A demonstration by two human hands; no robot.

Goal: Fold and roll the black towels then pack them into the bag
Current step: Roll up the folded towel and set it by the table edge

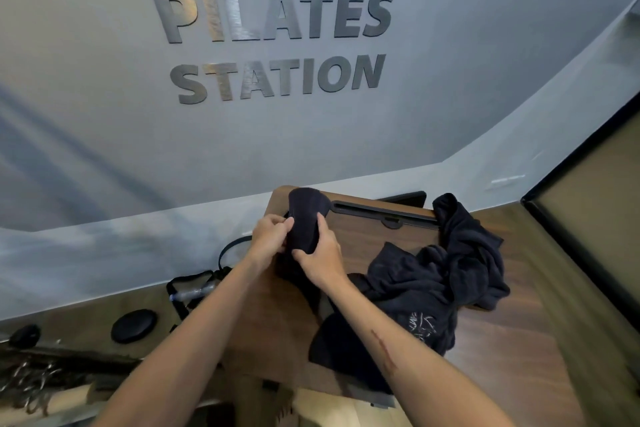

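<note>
A rolled black towel (306, 215) is held upright above the far left part of the wooden table (502, 340). My left hand (268, 236) grips its left side and my right hand (320, 258) wraps its lower right side. A heap of loose black towels (440, 274) lies on the table to the right of my hands. One towel with a white print (420, 322) sits at the heap's near edge. Dark fabric (341, 347) lies under my right forearm; I cannot tell whether it is a towel or the bag.
A long dark slot (381, 211) runs along the table's far edge. Left of the table, a lower shelf holds a round black disc (134, 325), black straps and a clear bottle (192, 293). Metal clutter (31, 378) lies at the far left. A wall with lettering stands close behind.
</note>
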